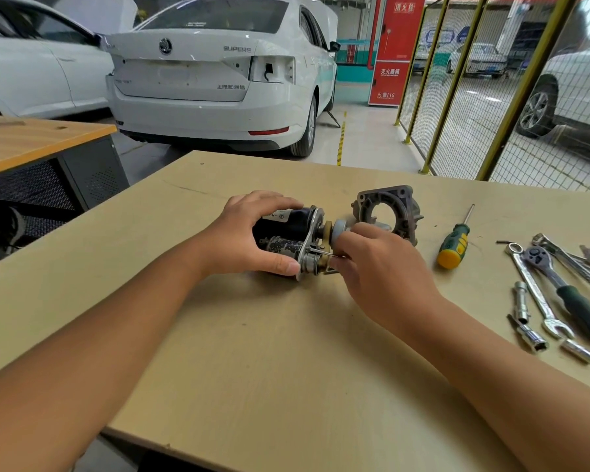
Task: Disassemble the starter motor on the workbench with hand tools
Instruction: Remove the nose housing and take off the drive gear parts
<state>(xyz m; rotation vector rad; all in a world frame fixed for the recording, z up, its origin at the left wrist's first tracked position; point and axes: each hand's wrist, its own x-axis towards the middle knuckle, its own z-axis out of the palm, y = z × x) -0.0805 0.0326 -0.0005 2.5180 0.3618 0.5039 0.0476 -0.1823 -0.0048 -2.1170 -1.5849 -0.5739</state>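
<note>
Workshop bay with white cars behind is backing a pale wooden desk (218, 335), where the starter motor (286, 238) is lying on its side, long axis running left to right across the person's front. Left hand (249, 233) is wrapping over the black motor body and solenoid, fingers curled on top, thumb underneath, pinning the unit against the desk. Right hand (375, 264) is sitting just right of the exposed shaft end, fingers curled and pinching at the drive pinion (339, 229) and a thin pin or lever part (324, 254); which one is truly gripped cannot be told. The part to come off is lying directly right of the left grip, along the same axis, so the pull probably needs to go rightward, in line with the shaft. Removed nose housing (387, 212) is standing just behind the right hand, hollow, nothing visible inside. No tray or bin is present; screwdriver (454, 245), ratchet (566, 291), combination wrench (535, 291) and loose sockets (525, 321) are lying bare at the right.
</note>
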